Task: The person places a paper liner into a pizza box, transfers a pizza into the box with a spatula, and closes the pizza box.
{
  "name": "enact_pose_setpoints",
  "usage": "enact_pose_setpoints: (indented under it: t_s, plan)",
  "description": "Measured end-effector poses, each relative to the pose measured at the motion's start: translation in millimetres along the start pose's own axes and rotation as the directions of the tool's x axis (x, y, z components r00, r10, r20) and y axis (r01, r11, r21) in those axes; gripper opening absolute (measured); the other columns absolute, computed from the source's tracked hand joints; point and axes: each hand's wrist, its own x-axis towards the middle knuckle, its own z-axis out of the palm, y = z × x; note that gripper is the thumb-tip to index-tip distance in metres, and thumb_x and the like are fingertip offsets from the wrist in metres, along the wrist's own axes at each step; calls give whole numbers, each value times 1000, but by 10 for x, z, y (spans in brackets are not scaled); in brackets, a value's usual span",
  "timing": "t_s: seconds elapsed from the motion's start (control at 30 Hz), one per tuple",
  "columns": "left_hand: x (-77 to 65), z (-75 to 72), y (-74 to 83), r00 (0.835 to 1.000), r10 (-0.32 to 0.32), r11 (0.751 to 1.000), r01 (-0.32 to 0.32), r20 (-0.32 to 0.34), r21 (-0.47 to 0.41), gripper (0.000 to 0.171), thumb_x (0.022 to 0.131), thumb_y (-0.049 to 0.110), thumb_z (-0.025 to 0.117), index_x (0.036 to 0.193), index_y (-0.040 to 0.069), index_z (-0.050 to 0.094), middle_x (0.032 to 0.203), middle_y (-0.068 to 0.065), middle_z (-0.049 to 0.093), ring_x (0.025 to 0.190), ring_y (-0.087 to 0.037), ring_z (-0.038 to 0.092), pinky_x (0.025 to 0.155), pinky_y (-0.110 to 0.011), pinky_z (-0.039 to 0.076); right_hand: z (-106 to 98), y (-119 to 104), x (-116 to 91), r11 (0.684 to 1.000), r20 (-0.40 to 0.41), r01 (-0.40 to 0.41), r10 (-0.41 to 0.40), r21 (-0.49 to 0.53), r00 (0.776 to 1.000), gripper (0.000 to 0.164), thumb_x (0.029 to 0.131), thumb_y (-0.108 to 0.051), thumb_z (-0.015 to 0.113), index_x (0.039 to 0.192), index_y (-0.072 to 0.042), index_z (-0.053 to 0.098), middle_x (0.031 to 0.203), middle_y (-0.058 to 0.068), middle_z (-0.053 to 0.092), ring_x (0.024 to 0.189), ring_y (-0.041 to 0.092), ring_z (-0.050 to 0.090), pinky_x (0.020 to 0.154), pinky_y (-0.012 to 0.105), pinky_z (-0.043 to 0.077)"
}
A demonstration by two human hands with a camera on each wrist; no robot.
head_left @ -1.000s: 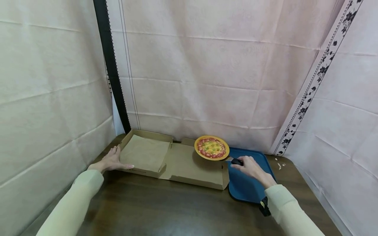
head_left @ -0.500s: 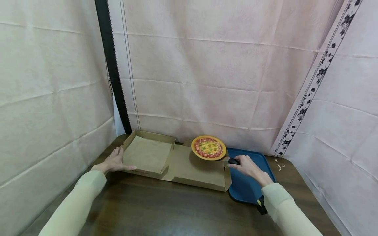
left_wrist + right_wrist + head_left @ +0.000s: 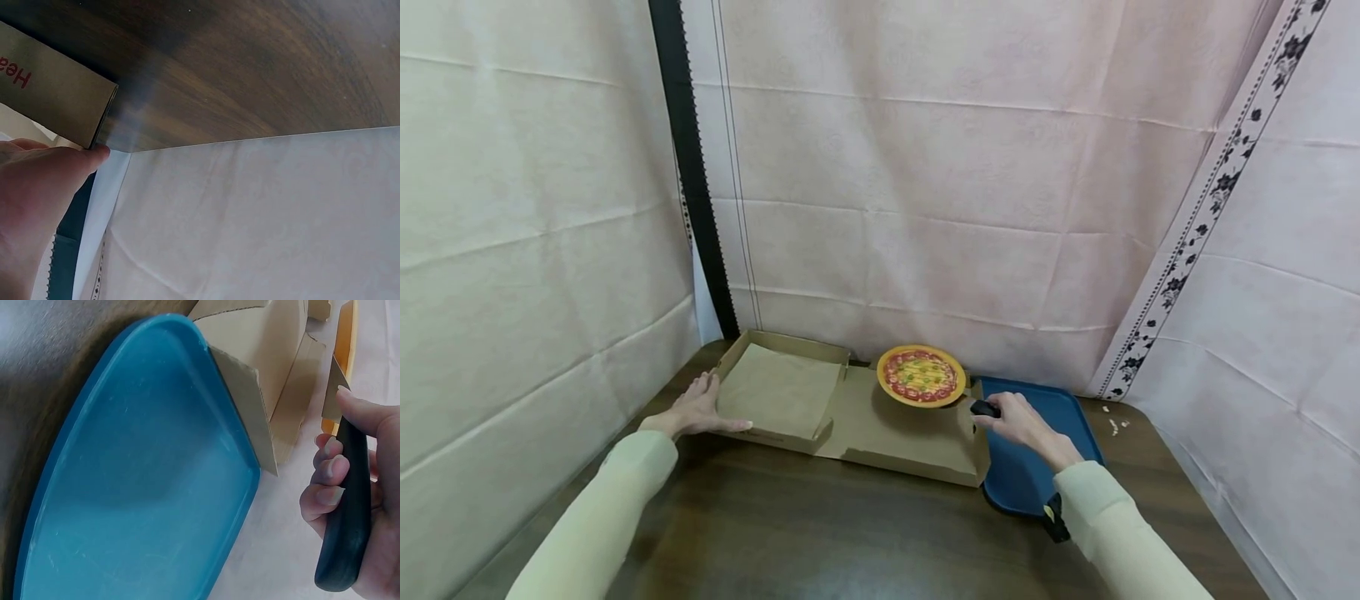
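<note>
An opened cardboard pizza box [image 3: 898, 417] lies flat along the back of the table. My left hand [image 3: 696, 408] rests on the left compartment's front-left corner, fingers spread and thumb along the front edge; the left wrist view shows the thumb tip touching the cardboard. In my right hand [image 3: 1024, 425] is the black handle [image 3: 347, 512] of a pizza server with a pointed metal blade [image 3: 335, 394]. The blade is under a round pizza [image 3: 921, 377] with an orange-yellow rim, red and yellow toppings. It is raised over the box's right compartment, its shadow on the cardboard.
Brown paper [image 3: 780, 390] lines the left compartment. A blue tray [image 3: 1022, 479] stands against the box's right end. White scraps [image 3: 1114, 427] lie on the table right of the tray. Pale cloth [image 3: 880, 250] hangs behind and at both sides.
My right hand has carried the server and pizza slightly left over the box, away from the tray. The left hand keeps its place at the box corner. The head view has shifted slightly.
</note>
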Motion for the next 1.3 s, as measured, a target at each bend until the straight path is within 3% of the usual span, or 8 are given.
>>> enact_pose_setpoints:
  t_s: [0.23, 0.6, 0.83, 1.3]
  plan:
    - [-18, -21, 38, 1000, -16, 1000, 16, 15, -6, 133, 70, 73, 67, 146, -19, 7, 151, -44, 2, 140, -59, 7, 112, -68, 15, 57, -53, 68, 999, -4, 39, -39, 9, 999, 22, 94, -30, 63, 81, -11, 62, 56, -2, 38, 43, 10, 32, 44, 21, 25]
    - [13, 15, 50, 999, -16, 1000, 16, 33, 5, 132, 72, 72, 66, 146, -18, 6, 151, -43, 2, 140, -59, 7, 110, -70, 16, 68, -149, 141, 999, 12, 52, -52, 6, 999, 26, 93, -28, 64, 77, -10, 57, 57, -1, 41, 45, 11, 34, 46, 21, 25]
    - [-8, -57, 43, 999, -28, 1000, 28, 43, -4, 132, 72, 72, 67, 146, -19, 5, 151, -44, 0, 140, -59, 5, 111, -71, 13, 116, -226, 197, 998, 28, 62, -63, 25, 998, 26, 94, -28, 63, 77, -10, 57, 57, 0, 43, 45, 12, 38, 46, 22, 28]
    - [-46, -50, 67, 998, -46, 998, 47, 43, -35, 135, 71, 71, 68, 146, -19, 1, 152, -43, -1, 141, -58, 4, 110, -72, 12, 203, -285, 327, 998, 36, 47, -48, 35, 998, 23, 94, -31, 63, 84, -10, 62, 53, -1, 39, 41, 11, 31, 43, 22, 25]
